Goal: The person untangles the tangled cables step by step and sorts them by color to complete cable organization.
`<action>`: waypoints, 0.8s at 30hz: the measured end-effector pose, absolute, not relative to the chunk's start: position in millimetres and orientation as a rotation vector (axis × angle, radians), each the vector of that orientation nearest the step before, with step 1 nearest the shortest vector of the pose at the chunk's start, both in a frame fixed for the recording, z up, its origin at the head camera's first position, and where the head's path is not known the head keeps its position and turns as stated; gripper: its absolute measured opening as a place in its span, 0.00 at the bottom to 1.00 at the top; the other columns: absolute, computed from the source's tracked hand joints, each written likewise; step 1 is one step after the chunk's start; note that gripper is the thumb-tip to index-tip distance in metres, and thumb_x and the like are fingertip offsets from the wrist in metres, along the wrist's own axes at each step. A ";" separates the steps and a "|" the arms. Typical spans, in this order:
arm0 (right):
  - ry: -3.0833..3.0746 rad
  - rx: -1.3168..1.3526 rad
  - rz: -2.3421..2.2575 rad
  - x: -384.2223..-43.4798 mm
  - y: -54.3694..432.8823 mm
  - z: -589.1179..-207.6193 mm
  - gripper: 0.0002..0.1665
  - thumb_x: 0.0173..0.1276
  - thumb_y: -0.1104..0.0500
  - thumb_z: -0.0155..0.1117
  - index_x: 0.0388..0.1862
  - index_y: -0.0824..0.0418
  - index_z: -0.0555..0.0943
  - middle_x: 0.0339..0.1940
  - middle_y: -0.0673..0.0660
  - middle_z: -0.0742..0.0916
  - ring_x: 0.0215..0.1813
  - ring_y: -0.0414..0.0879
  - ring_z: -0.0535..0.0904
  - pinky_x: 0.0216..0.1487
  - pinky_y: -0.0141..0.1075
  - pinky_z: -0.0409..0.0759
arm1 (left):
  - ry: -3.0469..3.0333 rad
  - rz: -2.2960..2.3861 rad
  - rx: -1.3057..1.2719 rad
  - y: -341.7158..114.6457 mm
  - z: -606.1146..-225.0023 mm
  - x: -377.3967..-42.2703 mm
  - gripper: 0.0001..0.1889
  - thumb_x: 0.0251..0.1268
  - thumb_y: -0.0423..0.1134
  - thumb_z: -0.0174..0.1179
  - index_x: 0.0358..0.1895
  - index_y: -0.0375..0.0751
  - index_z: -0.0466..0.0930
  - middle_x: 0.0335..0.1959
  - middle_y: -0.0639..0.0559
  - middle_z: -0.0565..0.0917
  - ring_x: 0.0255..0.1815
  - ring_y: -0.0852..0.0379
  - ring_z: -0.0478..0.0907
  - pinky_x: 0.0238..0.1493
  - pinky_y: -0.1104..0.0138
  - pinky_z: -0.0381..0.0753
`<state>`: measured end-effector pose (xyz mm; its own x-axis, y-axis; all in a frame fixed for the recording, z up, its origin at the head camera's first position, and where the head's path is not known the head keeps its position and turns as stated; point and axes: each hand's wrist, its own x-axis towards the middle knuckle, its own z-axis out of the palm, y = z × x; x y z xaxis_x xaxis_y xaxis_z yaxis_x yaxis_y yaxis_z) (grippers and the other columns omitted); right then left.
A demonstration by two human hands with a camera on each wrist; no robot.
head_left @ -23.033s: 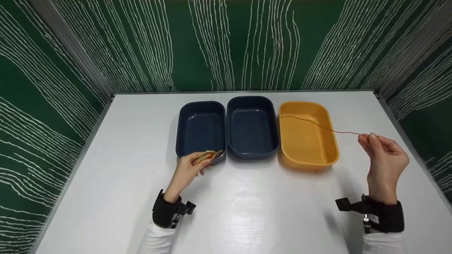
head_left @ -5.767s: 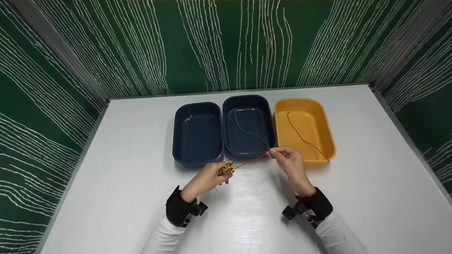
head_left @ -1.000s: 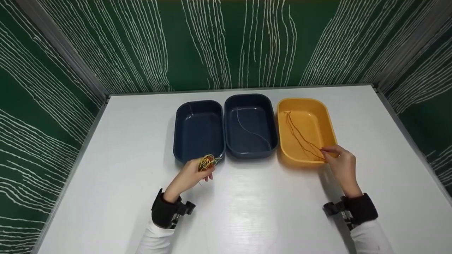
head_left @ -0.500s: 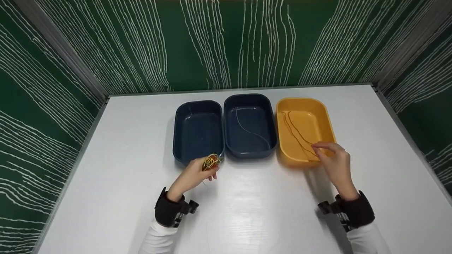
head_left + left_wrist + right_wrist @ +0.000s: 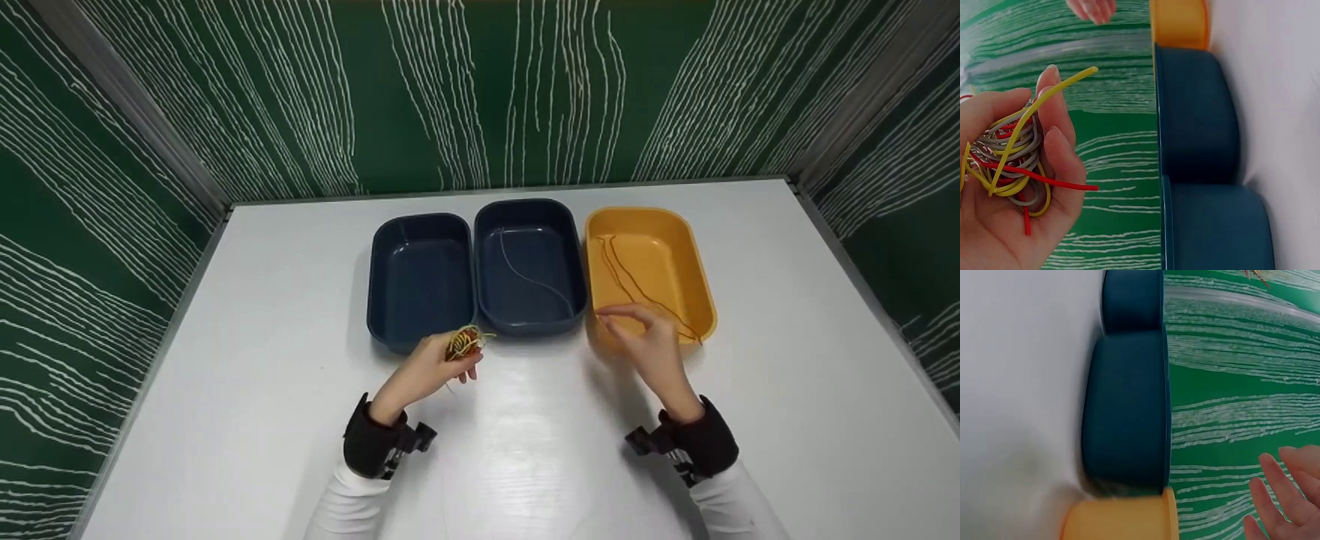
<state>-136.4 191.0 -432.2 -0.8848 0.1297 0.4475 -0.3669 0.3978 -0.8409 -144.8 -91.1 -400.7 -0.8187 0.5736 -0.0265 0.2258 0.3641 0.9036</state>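
Note:
In my left hand point(image 5: 427, 367) I grip a tangled bundle of thin wires point(image 5: 463, 343), near the front rim of the left blue tray point(image 5: 424, 285). Yellow, red and grey strands show in the left wrist view, where a yellow end point(image 5: 1069, 81) and a red end point(image 5: 1067, 184) stick out past the fingers. My right hand point(image 5: 652, 349) hovers at the near left corner of the yellow tray point(image 5: 664, 270), its fingers apart and nothing between them in the right wrist view. Red wires point(image 5: 636, 288) lie lengthwise in that tray; one reaches over its near right rim.
The middle blue tray point(image 5: 529, 328) holds one curved, pale wire point(image 5: 519, 276). All three trays stand side by side on the white table point(image 5: 517, 442). Green panels point(image 5: 420, 97) with white streaks rise behind and at both sides.
My right hand has let go of a red wire in the yellow tray and moved left; the left hand has shifted slightly right. Since the oldest frame, a pale wire has appeared in the middle tray.

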 end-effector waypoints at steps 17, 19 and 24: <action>-2.358 0.310 1.956 -135.3 121.7 -429.0 0.10 0.55 0.70 0.62 0.36 0.74 0.80 0.36 0.65 0.83 0.40 0.40 0.78 0.46 0.35 0.74 | 2.259 1.419 0.767 -75.5 -390.5 -138.8 0.07 0.61 0.29 0.52 0.38 0.26 0.73 0.25 0.33 0.79 0.26 0.39 0.76 0.25 0.70 0.72; -2.372 0.328 1.964 -135.4 118.4 -429.7 0.10 0.55 0.69 0.62 0.36 0.74 0.80 0.37 0.64 0.83 0.41 0.40 0.77 0.47 0.36 0.73 | 2.261 1.416 0.780 -75.0 -390.7 -138.7 0.07 0.61 0.29 0.52 0.38 0.26 0.73 0.25 0.33 0.79 0.26 0.40 0.76 0.26 0.67 0.73; -2.381 0.342 2.034 -134.5 113.6 -433.4 0.11 0.56 0.68 0.61 0.38 0.73 0.80 0.38 0.63 0.82 0.43 0.38 0.75 0.49 0.40 0.72 | 2.268 1.414 0.805 -73.8 -392.8 -138.3 0.07 0.61 0.29 0.52 0.39 0.26 0.73 0.25 0.33 0.79 0.25 0.41 0.76 0.25 0.68 0.73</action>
<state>-134.5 113.6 -433.4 -0.9764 -0.1697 0.1335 -0.1584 0.1428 -0.9770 -138.3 -73.8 -392.8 -0.7779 0.6283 0.0039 0.2802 0.3413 0.8972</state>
